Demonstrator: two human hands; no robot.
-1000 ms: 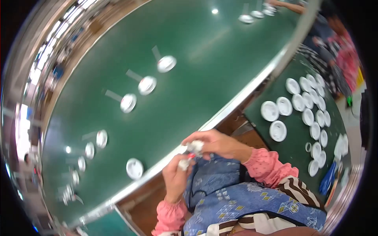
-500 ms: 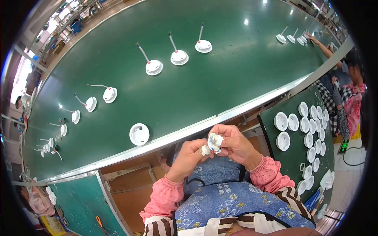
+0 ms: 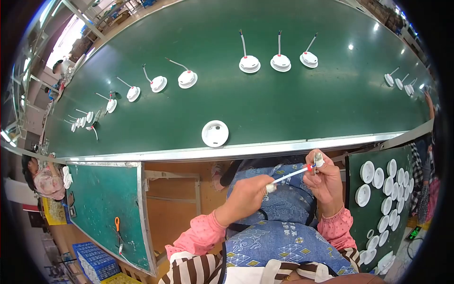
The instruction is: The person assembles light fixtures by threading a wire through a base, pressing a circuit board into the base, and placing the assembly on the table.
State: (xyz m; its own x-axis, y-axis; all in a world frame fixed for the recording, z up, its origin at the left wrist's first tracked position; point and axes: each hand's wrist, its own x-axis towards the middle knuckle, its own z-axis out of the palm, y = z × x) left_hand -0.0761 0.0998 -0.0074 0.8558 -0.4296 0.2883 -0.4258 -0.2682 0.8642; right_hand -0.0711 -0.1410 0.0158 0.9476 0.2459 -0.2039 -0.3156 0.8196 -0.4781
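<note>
My left hand (image 3: 249, 195) is closed round the lower end of a white cable (image 3: 289, 175), with some white material at its fingertips. The cable slants up to a red fitting beside a small white part (image 3: 318, 160), which my right hand (image 3: 324, 182) pinches between thumb and fingers. Both hands are over my lap, below the table's metal edge. Just beyond that edge a round white housing (image 3: 215, 133) lies open side up on the green table (image 3: 265, 111).
White round units with upright cables (image 3: 249, 64) stand across the table. Several white cups (image 3: 367, 172) cover a side table at the right. Orange-handled scissors (image 3: 117, 224) lie on the left side table. A co-worker (image 3: 47, 180) sits at the far left.
My hands have moved apart, and the white cable now stretches between them. The view has turned, so the table and units appear shifted to the right.
</note>
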